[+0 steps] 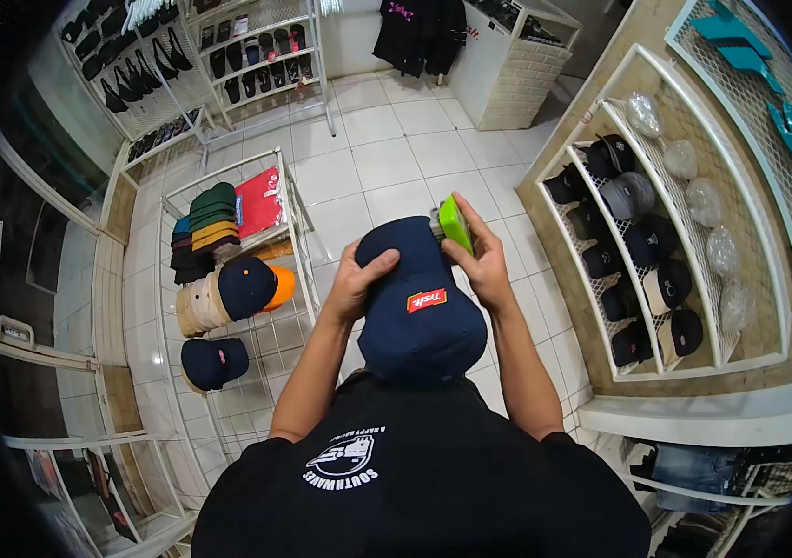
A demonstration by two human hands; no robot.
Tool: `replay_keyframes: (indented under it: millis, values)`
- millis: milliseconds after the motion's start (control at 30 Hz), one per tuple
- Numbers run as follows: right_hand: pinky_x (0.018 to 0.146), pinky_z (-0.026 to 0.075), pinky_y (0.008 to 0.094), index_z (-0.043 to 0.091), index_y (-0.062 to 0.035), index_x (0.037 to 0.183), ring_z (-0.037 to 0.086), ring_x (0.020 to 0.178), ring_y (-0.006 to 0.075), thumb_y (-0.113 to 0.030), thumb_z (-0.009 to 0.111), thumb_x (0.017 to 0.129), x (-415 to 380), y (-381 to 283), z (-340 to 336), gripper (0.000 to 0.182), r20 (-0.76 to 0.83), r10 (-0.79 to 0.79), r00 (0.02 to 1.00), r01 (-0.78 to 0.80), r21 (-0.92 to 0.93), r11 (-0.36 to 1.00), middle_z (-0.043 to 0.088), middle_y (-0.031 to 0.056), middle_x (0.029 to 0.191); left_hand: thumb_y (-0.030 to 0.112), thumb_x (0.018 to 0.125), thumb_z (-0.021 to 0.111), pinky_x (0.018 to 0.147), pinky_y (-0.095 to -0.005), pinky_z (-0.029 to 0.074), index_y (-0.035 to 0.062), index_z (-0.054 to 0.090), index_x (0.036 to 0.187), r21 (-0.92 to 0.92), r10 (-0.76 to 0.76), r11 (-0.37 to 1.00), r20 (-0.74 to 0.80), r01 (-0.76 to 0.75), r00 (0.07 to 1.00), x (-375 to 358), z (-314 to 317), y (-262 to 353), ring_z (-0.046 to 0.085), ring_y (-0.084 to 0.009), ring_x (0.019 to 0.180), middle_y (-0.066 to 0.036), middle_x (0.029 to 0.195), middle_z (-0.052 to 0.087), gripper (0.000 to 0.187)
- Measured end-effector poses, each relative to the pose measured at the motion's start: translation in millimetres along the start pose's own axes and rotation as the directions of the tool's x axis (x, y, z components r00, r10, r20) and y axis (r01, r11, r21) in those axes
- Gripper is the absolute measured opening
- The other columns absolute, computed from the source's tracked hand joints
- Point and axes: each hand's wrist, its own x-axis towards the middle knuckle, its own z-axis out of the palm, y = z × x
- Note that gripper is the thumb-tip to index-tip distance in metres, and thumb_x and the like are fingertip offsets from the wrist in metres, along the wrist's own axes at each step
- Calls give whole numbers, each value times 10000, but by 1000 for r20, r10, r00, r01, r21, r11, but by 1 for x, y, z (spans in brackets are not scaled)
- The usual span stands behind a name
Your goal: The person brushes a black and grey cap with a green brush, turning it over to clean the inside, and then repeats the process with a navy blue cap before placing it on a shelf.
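Observation:
A navy cap [387, 321] with a small red and yellow label patch is held up in front of my chest. My left hand [357, 284] grips the cap's left side, its thumb lying over the navy fabric. In my right hand [483, 268] is a small lime-green brush [455, 226] with a greyish side turned toward the cap. The fingers wrap the brush's outer side with the thumb below it, right at the cap's upper right edge.
On the left, a white wire rack [298, 312] bears stacked caps [245, 286], folded beanies [213, 209] and a red garment [258, 200]. A slanted shelf [656, 358] of caps stands right. Slippers line the back rack; a brick-sided counter [517, 88] is behind.

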Motion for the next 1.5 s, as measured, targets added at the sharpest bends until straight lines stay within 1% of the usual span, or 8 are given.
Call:
replay_keyframes:
  millis: [100,500,667,900,1000,1167,1300,1500]
  values:
    - [1120,365,318,470,-69,1509,520,1295,210,-23,748,873,-9,0,-6,695,89,2,996,15,-200,980,557,112,1395,127,901,747,835,-305,581,-32,676,1149,-35,51,998,-11,-52,999,6,0,12,704,-156,894,-106,1046,726,304]
    - [1147,328,348,470,-50,1504,500,1319,229,-30,751,871,-22,11,1,693,129,8,992,-3,-44,999,562,122,1393,146,904,742,857,-328,595,-33,655,1193,-113,73,991,14,-70,997,5,-5,25,724,-192,928,-126,1061,729,351]
    - [1053,431,308,456,-68,1517,555,1216,182,-19,739,882,3,2,-1,697,4,20,1000,-20,-28,999,556,115,1404,119,877,779,876,-350,588,-26,628,1215,-44,-14,999,-123,9,992,-4,-5,-11,707,-196,954,-123,1060,718,398]
    - [1157,332,349,453,-49,1514,474,1364,227,-23,735,888,-25,24,-7,687,142,70,987,-67,-25,997,530,131,1450,109,907,736,889,-345,583,-17,620,1232,-208,77,975,-22,-80,997,4,-19,17,711,-210,978,-131,1104,714,368]
    - [1092,386,331,476,-61,1502,525,1263,205,-20,738,876,3,5,1,680,-31,-24,999,23,-14,1000,584,108,1335,119,881,772,881,-321,573,-18,619,1235,-101,8,995,-33,-12,999,2,-9,-6,703,-185,962,-116,1100,713,409]
    - [1126,359,337,482,-83,1504,517,1312,232,-36,760,857,-24,21,-4,706,137,37,990,-26,-81,996,578,122,1356,118,895,751,869,-311,578,-37,645,1192,-129,52,990,-1,-52,999,5,-7,21,709,-175,923,-125,1061,721,351]
    - [1080,386,321,485,-86,1501,559,1193,216,-11,742,862,-1,13,-6,694,-22,-8,1000,5,-134,991,586,106,1277,122,902,746,840,-298,577,-36,665,1150,67,-65,995,-34,68,997,1,0,-2,704,-149,899,-88,1031,727,304]
    - [1024,427,299,561,-74,1438,562,1161,213,8,758,786,-7,-15,-5,686,259,-104,960,189,-332,924,587,107,1214,115,903,750,807,-277,578,-28,664,1141,-37,-72,997,51,74,996,7,4,19,699,-140,885,-78,1011,724,291]
